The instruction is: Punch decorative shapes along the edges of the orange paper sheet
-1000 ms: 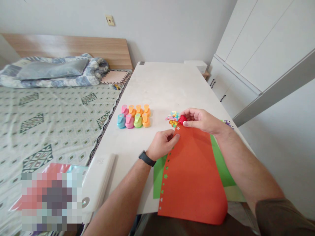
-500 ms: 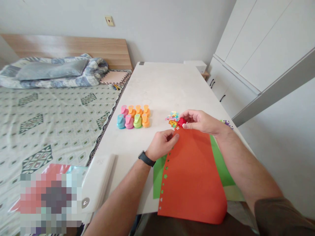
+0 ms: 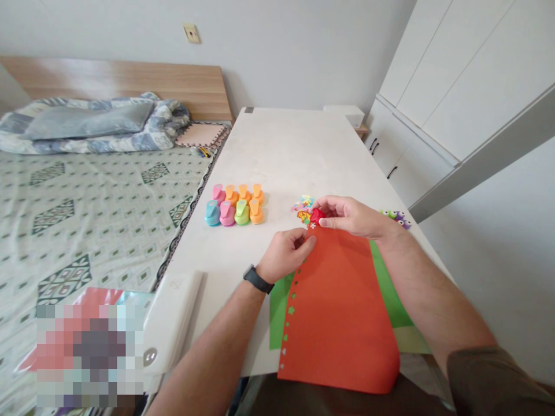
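My left hand [image 3: 288, 254] pinches the upper left edge of an orange-red sheet of paper [image 3: 342, 312], thumb on top. Small cut-out shapes, stars and hearts among them, run down the sheet's left edge, and a white snowflake-like shape shows near its top corner. Between the thumb and fingers of my right hand [image 3: 347, 216] is a red craft punch [image 3: 318, 216], set at that top corner and partly hidden by the fingers. Green paper [image 3: 392, 289] lies under the orange-red sheet. Just beyond the punch is a small heap of colourful paper cut-outs [image 3: 304, 205].
Several craft punches [image 3: 235, 205] stand in two rows on the white table [image 3: 286, 150]. More punches, purple and green [image 3: 401, 218], sit behind my right wrist. A long white device [image 3: 176, 318] lies at the table's left edge, beside the bed [image 3: 108, 214].
My right hand and the red punch have shifted slightly left along the paper's top corner. My left hand keeps its hold on the sheet.
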